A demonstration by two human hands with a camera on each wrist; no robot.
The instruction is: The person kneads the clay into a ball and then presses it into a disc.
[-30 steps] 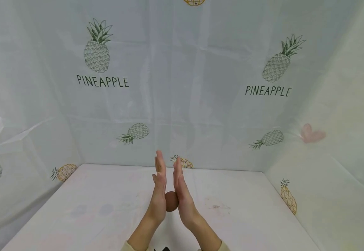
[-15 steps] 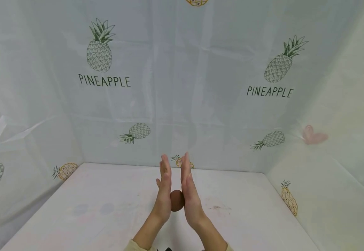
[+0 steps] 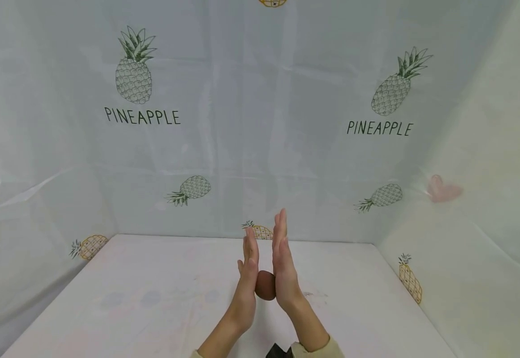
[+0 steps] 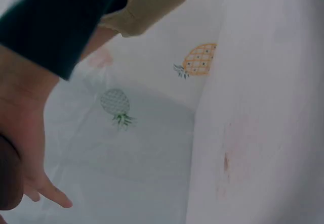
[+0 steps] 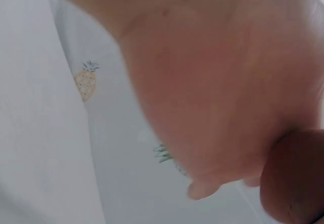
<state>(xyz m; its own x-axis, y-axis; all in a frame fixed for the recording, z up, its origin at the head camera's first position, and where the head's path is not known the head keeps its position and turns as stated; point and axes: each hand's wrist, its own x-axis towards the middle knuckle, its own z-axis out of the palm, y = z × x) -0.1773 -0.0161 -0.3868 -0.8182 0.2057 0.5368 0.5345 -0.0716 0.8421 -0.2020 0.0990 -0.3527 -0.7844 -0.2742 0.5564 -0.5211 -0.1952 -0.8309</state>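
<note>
In the head view a small brown ball [image 3: 265, 286] is pressed between my two flat palms above the white table [image 3: 152, 303]. My left hand [image 3: 248, 278] stands on the ball's left, fingers straight and pointing up and away. My right hand [image 3: 284, 266] is on its right, also flat, with fingertips reaching farther than the left's. In the left wrist view the ball [image 4: 7, 178] shows at the left edge against a palm. The right wrist view is filled by a palm with the ball [image 5: 296, 181] at the lower right.
A pale sheet printed with pineapples [image 3: 134, 74] forms walls behind and on both sides of the table. A faint reddish stain [image 3: 309, 294] marks the tabletop right of my hands. A dark object [image 3: 279, 352] peeks in at the bottom edge.
Both hands drifted to the right with the ball. My right palm slid forward and my left palm drew back, so the right fingertips now lead where the left led before.
</note>
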